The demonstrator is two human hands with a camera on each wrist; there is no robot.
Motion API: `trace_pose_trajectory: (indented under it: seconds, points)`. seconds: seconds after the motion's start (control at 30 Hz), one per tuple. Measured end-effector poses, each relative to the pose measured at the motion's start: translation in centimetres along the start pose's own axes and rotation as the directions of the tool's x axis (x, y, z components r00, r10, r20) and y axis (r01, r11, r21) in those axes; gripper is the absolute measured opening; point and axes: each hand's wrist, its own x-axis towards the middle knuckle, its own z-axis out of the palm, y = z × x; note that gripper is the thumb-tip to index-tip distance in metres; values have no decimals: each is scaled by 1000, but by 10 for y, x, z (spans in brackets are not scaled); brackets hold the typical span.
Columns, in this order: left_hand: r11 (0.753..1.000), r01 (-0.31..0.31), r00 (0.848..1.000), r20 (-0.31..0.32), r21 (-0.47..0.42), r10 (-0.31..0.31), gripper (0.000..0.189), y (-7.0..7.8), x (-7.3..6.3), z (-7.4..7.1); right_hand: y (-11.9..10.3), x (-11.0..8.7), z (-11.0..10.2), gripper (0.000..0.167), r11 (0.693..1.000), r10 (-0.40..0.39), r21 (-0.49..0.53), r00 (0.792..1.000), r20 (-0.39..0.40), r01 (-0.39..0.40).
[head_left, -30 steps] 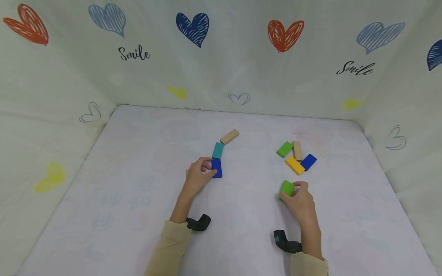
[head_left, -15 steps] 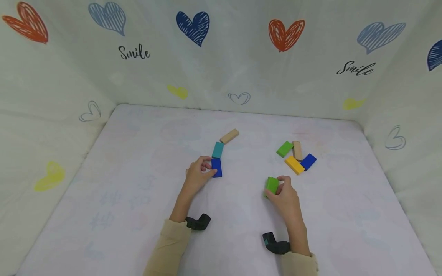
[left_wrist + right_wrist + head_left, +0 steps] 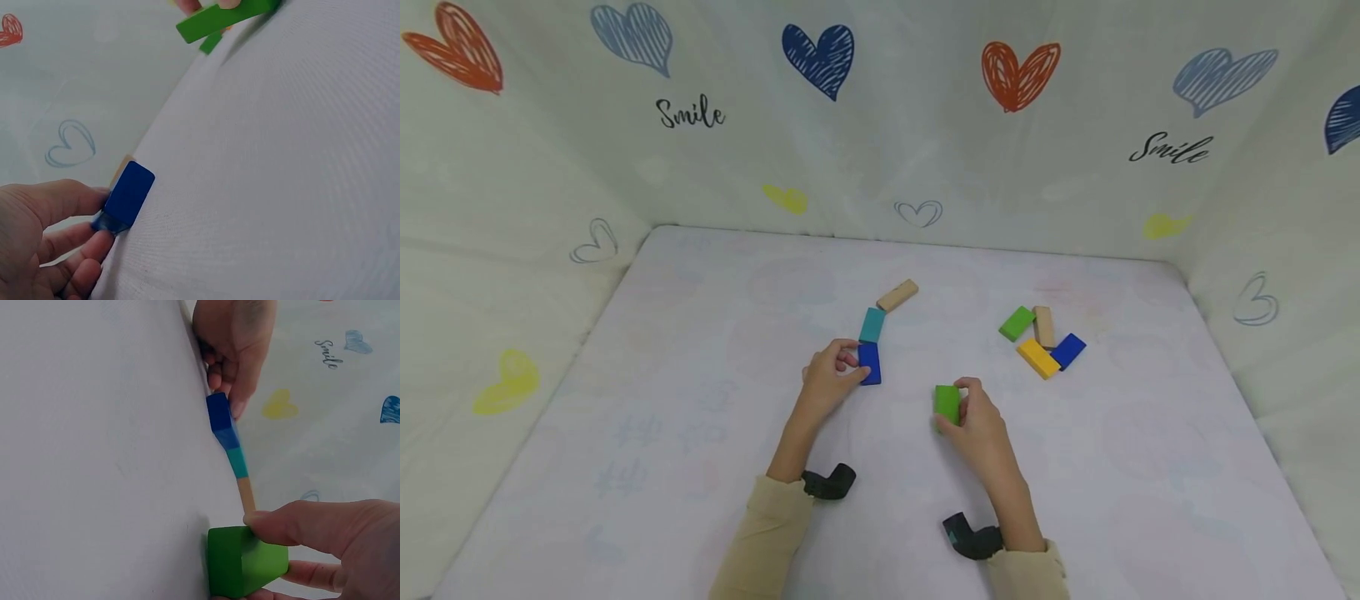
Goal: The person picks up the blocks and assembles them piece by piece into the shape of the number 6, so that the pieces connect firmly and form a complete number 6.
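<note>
On the pale bench [image 3: 700, 333], as seen from beside it, two groups of small oblong blocks, two hands at work.

Item: left hand [image 3: 829, 377], pinching a blue block [image 3: 869, 363] between thumb and fingers, one at either end. Block lies on the bench, left of centre, at the near end of a short row.

Item: teal block [image 3: 872, 325], just past the blue one, their ends meeting or nearly so; slightly angled.

Item: plain wood block [image 3: 898, 295], far end of the row, slanted off to the right, its near corner at the end of the teal.

Item: right hand [image 3: 981, 425], thumb and fingers pinching a green block [image 3: 947, 403] by its ends. Block sits to the right of the blue one and nearer the person, well apart from the row; whether it touches the bench, I cannot tell.

Item: loose cluster, farther right, four pieces: second green block [image 3: 1017, 323], its corner at the second wood block [image 3: 1043, 327]; yellow block [image 3: 1038, 358], nearest the person, lying aslant; second blue block [image 3: 1068, 352], against the yellow one's right end.

Item: black wrist cameras [image 3: 830, 482], one per wrist; tan sleeves [image 3: 763, 533].

Item: pale cloth backdrop [image 3: 887, 142], printed with red, blue and yellow hearts and the word "Smile", twice in the head view.
</note>
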Motion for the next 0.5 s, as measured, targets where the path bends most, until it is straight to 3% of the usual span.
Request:
trace_pose_trajectory:
  seconds: [0.33,0.5]
  points:
    - [1000,18,1000,-3,7,-18,43,-3,2,2,-13,5,14,53,999,-43,-15,998,44,43]
    - [1000,27,1000,-6,12,-27,43,-2,3,2,-22,7,21,53,993,-120,-5,990,74,120]
